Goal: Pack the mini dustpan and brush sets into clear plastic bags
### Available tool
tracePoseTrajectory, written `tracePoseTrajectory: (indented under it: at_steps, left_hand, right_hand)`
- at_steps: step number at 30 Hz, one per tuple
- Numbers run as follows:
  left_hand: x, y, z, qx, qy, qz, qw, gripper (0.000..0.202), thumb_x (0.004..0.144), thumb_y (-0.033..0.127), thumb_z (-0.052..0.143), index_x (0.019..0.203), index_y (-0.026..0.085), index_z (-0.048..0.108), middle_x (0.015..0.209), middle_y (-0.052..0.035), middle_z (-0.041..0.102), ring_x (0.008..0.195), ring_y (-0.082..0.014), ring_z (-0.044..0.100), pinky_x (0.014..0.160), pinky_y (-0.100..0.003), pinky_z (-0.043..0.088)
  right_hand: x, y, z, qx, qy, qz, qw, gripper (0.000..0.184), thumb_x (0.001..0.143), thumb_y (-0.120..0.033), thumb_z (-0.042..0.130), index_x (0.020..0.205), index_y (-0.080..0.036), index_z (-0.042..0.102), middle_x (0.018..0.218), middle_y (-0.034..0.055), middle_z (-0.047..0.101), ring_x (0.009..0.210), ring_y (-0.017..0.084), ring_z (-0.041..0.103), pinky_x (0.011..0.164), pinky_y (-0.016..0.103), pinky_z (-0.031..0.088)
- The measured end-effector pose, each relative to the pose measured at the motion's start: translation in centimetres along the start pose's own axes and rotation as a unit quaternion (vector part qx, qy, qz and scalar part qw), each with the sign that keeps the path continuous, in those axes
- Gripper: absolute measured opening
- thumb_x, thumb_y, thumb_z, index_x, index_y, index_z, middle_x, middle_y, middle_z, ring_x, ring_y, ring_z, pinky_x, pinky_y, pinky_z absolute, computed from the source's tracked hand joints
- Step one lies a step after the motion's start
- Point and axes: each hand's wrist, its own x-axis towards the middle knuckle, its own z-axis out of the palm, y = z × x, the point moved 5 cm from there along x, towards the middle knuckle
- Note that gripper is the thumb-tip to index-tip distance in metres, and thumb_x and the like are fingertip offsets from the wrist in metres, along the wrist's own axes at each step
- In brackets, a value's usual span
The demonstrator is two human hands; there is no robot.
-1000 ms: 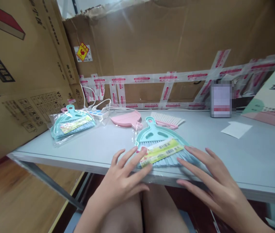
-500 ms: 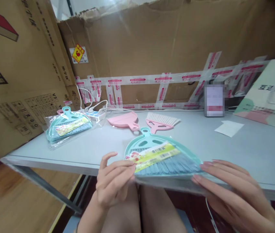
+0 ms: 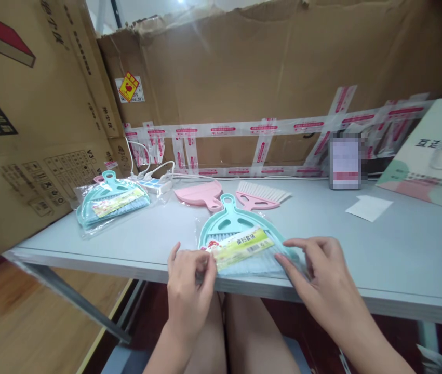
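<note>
A teal dustpan-and-brush set (image 3: 236,236) in clear plastic wrap, with a yellow-green label, lies at the near edge of the grey table (image 3: 400,259). My left hand (image 3: 191,285) pinches the wrap at the set's lower left corner, fingers closed. My right hand (image 3: 320,272) grips the lower right corner, fingers curled on the wrap. My bare knees show below the table edge.
A second wrapped teal set (image 3: 111,202) lies at the far left. An unwrapped pink dustpan (image 3: 201,193) and pink brush (image 3: 262,195) sit behind. A power strip with cables (image 3: 156,182), a small blurred box (image 3: 345,161), a paper slip (image 3: 369,208) and cardboard walls (image 3: 283,67) surround the table.
Both hands lay flat on the set, then lifted it toward me off the edge. Now it rests back on the table with both hands pinching its lower corners.
</note>
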Motion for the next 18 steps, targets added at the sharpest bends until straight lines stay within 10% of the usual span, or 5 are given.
tracePoseTrajectory:
  at_steps: [4,10,18]
  left_hand:
    - [0.4,-0.7,0.0,0.030,-0.039,-0.083,0.995,0.010,0.083,0.017,0.050,0.093,0.019,0.050,0.085,-0.0039,0.052,0.075,-0.0154,0.057,0.073,-0.034,0.050]
    - [0.1,-1.7,0.5,0.080,-0.118,-0.096,0.985,0.021,0.088,0.018,0.043,0.109,0.020,0.043,0.103,-0.0088,0.063,0.095,-0.0235,0.060,0.096,-0.058,0.031]
    - [-0.9,-1.4,0.1,-0.080,0.040,-0.189,0.978,0.025,0.084,0.020,0.052,0.108,0.020,0.044,0.104,-0.0093,0.057,0.095,-0.0191,0.062,0.080,-0.036,0.051]
  right_hand:
    - [0.2,0.0,0.6,-0.051,-0.019,0.010,0.998,0.029,0.088,-0.042,0.045,0.102,-0.017,0.052,0.084,0.0092,0.055,0.074,0.021,0.060,0.054,0.030,0.048]
    - [0.9,-0.9,1.7,-0.092,-0.100,0.066,0.989,0.035,0.090,-0.043,0.036,0.106,-0.014,0.050,0.073,0.0075,0.063,0.063,0.023,0.062,0.051,0.031,0.045]
    - [0.5,-0.8,0.8,0.160,0.016,0.232,0.959,0.058,0.080,-0.056,0.053,0.123,-0.017,0.045,0.073,0.0025,0.062,0.061,0.018,0.061,0.049,0.027,0.047]
